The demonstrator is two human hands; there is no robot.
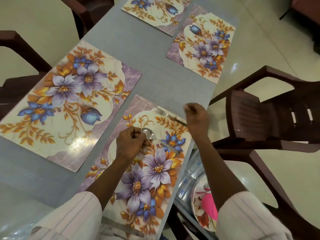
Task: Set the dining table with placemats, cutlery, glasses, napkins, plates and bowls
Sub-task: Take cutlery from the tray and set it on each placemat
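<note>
The nearest floral placemat (pixel 152 172) lies at the table's right edge. A steel spoon (pixel 161 140) lies slanted across it, and my left hand (pixel 129 143) pinches it at the bowl end. A fork (pixel 166 115) rests flat along the mat's far side, tines pointing left. My right hand (pixel 197 118) hovers over the fork's handle end with curled fingers, blurred, and I see nothing in it. Three more floral placemats lie on the table: left placemat (pixel 69 101), far right placemat (pixel 202 47), far placemat (pixel 155 13).
The grey table (pixel 152 78) runs away from me. Brown plastic chairs stand around it, one chair (pixel 256 118) close on the right. Below the table's right edge sits a flowered plate (pixel 199 210) with a pink item (pixel 210 207) on it. A blurred silver utensil (pixel 121 228) lies at the mat's near end.
</note>
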